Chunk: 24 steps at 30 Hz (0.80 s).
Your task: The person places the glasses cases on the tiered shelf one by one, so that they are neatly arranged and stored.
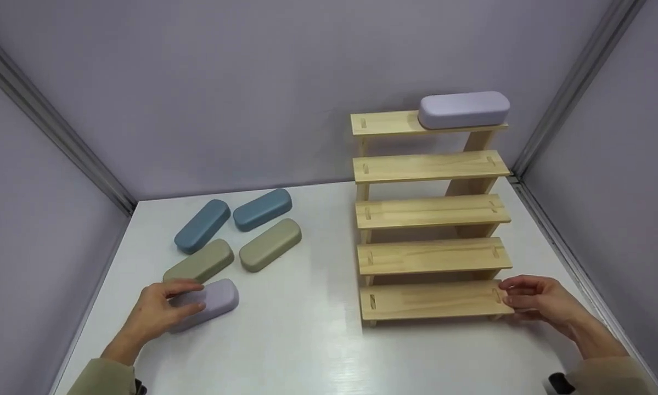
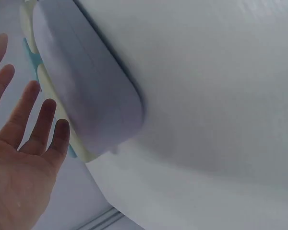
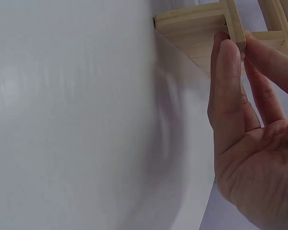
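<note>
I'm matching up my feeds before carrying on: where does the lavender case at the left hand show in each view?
Head: the lavender case lies at lower left, its left part partly hidden by the left hand.
Left wrist: it looms large at upper left, cut off by the top edge, to the right of the hand.
Right wrist: not in it.
Shared landmark: the white tabletop, visible in all three.

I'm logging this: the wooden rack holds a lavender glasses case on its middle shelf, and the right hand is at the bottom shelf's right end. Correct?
Wrong shelf: the head view shows that lavender glasses case on the top shelf of the wooden rack. The rest holds.
</note>
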### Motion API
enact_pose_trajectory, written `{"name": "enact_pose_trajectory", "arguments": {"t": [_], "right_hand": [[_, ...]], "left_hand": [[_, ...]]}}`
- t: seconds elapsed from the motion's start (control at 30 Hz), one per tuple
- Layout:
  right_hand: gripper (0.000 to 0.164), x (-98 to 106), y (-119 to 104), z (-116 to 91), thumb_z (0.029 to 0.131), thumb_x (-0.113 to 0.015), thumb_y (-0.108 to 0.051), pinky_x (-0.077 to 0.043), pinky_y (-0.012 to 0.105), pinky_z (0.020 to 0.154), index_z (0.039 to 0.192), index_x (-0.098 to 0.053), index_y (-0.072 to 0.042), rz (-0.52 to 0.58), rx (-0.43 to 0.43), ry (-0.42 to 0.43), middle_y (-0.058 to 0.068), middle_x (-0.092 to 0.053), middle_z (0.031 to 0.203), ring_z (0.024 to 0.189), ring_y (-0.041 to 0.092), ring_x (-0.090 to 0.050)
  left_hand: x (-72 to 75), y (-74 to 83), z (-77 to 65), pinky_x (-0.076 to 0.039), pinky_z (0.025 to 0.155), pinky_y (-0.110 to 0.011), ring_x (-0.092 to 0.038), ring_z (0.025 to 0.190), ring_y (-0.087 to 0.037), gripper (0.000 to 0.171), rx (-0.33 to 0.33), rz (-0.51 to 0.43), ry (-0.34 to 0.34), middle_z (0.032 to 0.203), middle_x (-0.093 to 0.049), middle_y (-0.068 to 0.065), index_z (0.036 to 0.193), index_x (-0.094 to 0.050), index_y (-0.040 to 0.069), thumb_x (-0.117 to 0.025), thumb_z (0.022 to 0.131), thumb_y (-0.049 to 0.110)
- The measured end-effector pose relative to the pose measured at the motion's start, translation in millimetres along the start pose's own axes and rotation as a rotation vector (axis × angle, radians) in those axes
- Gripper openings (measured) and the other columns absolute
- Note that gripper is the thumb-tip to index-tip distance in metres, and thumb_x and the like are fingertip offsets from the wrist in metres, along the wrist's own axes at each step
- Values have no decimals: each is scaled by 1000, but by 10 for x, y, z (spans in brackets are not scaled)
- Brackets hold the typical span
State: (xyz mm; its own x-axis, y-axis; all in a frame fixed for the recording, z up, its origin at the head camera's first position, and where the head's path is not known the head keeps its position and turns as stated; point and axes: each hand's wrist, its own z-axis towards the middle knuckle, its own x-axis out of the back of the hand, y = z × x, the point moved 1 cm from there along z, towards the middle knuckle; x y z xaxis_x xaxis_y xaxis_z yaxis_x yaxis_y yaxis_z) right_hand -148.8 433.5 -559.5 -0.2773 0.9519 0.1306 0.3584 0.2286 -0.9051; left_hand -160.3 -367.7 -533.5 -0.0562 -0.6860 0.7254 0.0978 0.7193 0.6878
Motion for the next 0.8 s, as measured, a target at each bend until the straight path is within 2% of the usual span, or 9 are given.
{"name": "enact_pose_trajectory", "arguments": {"t": [0.3, 0.37, 0.43, 0.53, 0.57, 0.63, 0.7, 0.77, 0.8], "right_hand": [[29, 6, 1, -4, 106, -74, -5, -70, 32, 85, 121, -83, -29, 11, 20, -21, -23, -82, 114, 98, 4, -78], [28, -1, 1, -6, 106, -74, -6, -70, 32, 86, 121, -83, -28, 8, 19, -17, -23, -81, 114, 98, 4, -77], [28, -8, 1, -9, 106, -74, -6, -70, 33, 86, 120, -82, -28, 5, 17, -11, -22, -79, 113, 98, 4, -77], [28, -15, 0, -14, 105, -75, -6, -70, 32, 86, 119, -83, -30, 3, 12, 0, -21, -79, 111, 96, 4, -76], [29, -17, -1, -16, 105, -75, -6, -70, 31, 86, 118, -83, -30, 3, 11, 1, -21, -79, 110, 96, 4, -76], [29, -19, -2, -18, 105, -75, -6, -69, 31, 85, 118, -82, -31, -3, 11, 4, -21, -79, 110, 96, 4, -76], [29, -19, -6, -20, 105, -75, -7, -69, 30, 85, 118, -82, -31, -5, 12, 3, -21, -79, 109, 96, 3, -77], [29, -18, -11, -22, 105, -75, -7, -69, 30, 85, 118, -82, -31, -8, 14, 5, -21, -79, 109, 96, 3, -77], [29, -17, -15, -22, 105, -75, -7, -69, 29, 84, 118, -83, -32, -9, 16, 7, -21, -79, 109, 95, 3, -77]], "left_hand": [[36, -166, -142, -43, 109, -6, -54, 123, 21, 39, 84, -34, 22, 143, -80, -11, 123, -87, 16, -99, 86, 21], [38, -192, -175, -49, 117, -16, -58, 129, 13, 42, 99, -26, 27, 144, -79, -11, 124, -87, 14, -100, 85, 20], [33, -211, -204, -53, 124, -35, -65, 139, -4, 45, 116, -18, 25, 146, -78, -12, 128, -85, 13, -100, 85, 21], [15, -236, -239, -49, 126, -64, -62, 150, -35, 50, 121, -27, 20, 148, -76, -16, 132, -83, 10, -100, 86, 21], [10, -243, -250, -49, 125, -65, -61, 151, -38, 51, 123, -25, 22, 149, -76, -16, 132, -83, 11, -100, 85, 22], [-1, -259, -267, -53, 122, -62, -64, 148, -27, 51, 123, -10, 31, 149, -76, -15, 132, -83, 12, -100, 84, 22], [-12, -272, -281, -57, 117, -47, -64, 143, -15, 51, 122, 19, 41, 150, -76, -13, 131, -84, 16, -101, 83, 24], [-27, -291, -292, -54, 112, -26, -65, 143, -14, 50, 117, 23, 44, 152, -75, -13, 130, -85, 17, -102, 83, 22], [-35, -302, -296, -49, 108, -17, -66, 144, -18, 50, 113, 14, 41, 153, -73, -15, 130, -85, 16, -101, 83, 21]]}}
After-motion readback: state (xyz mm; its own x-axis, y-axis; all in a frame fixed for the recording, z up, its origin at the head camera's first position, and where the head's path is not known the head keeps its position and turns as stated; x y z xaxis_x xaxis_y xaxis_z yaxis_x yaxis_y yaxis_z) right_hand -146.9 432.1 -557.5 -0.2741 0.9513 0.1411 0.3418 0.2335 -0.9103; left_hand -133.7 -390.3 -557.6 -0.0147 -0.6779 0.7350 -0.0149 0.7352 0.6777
